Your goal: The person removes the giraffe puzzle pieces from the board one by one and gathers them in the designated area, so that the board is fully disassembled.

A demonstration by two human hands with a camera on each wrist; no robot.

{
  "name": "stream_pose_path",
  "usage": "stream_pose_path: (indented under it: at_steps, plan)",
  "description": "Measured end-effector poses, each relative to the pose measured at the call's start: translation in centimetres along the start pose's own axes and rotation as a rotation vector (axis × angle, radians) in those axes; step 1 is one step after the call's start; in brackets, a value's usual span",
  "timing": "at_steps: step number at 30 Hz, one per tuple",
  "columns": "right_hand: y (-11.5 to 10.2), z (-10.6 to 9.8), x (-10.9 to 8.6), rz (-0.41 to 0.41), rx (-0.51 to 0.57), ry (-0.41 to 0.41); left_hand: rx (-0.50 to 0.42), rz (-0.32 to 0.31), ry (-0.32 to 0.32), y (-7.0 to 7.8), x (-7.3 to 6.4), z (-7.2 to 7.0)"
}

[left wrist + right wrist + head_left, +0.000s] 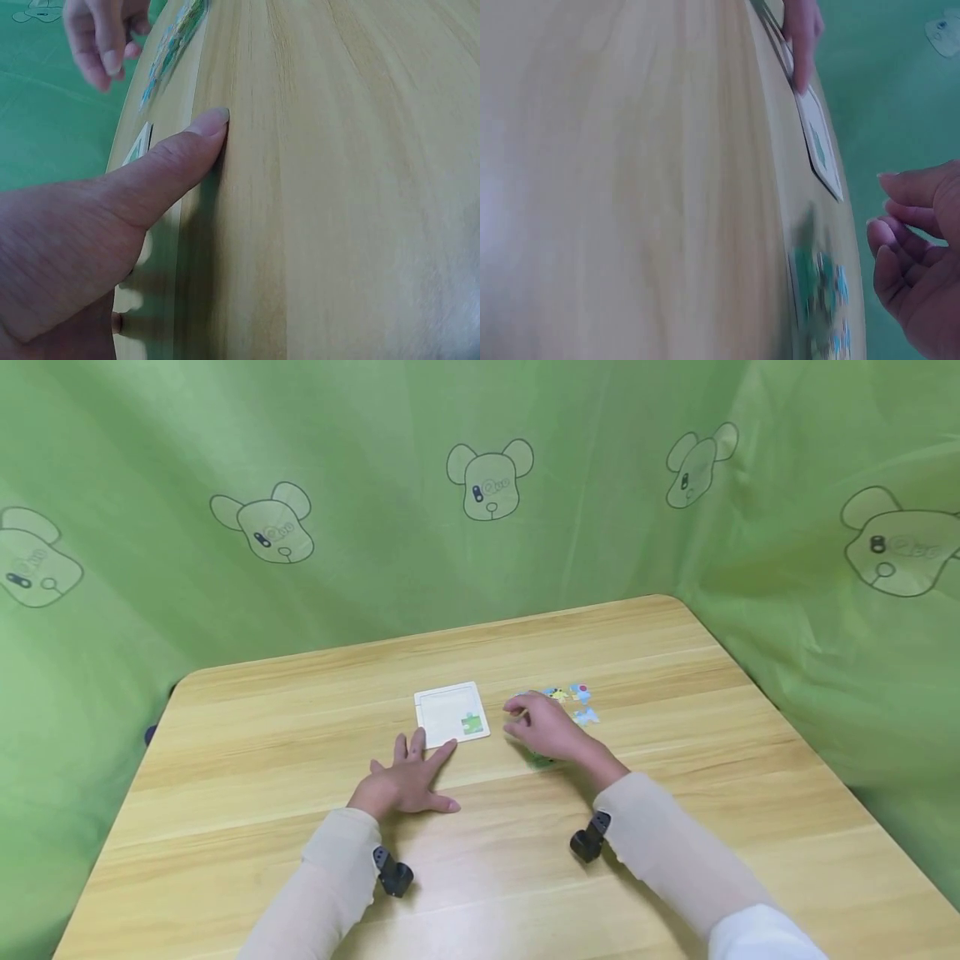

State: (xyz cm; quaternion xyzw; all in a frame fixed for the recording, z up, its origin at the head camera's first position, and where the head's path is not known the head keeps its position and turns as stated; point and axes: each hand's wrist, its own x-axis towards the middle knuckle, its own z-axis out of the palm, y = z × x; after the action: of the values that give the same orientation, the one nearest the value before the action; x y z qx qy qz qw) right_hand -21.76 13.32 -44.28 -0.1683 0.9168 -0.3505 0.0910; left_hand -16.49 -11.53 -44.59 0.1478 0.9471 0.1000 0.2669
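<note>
A square white puzzle tray (442, 714) lies on the table, with one green jigsaw piece (472, 724) in its near right corner. My left hand (408, 783) is spread flat, index and middle fingertips at the tray's near edge and thumb out to the right. To the right of the tray, my right hand (547, 727) hovers over loose jigsaw pieces (806, 285), its fingers loosely bent. Nothing shows between thumb and fingertips in the right wrist view. Part of the pile is hidden under this hand; a light blue piece (587, 716) shows beyond it.
The wooden table (262, 793) has rounded far corners. A green curtain (390, 552) with mouse-head prints hangs around its back and sides. Small black cameras sit on both wrists, the left camera (393, 872) close above the tabletop.
</note>
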Motion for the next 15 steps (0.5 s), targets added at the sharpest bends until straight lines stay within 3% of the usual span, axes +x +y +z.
stream_pose_path:
  at_steps: [15]
  plan:
    - [-2.4, 2.8, 3.8, -0.128, -0.173, -0.126, 0.024, 0.011, -0.002, -0.2, -0.1, -0.1]
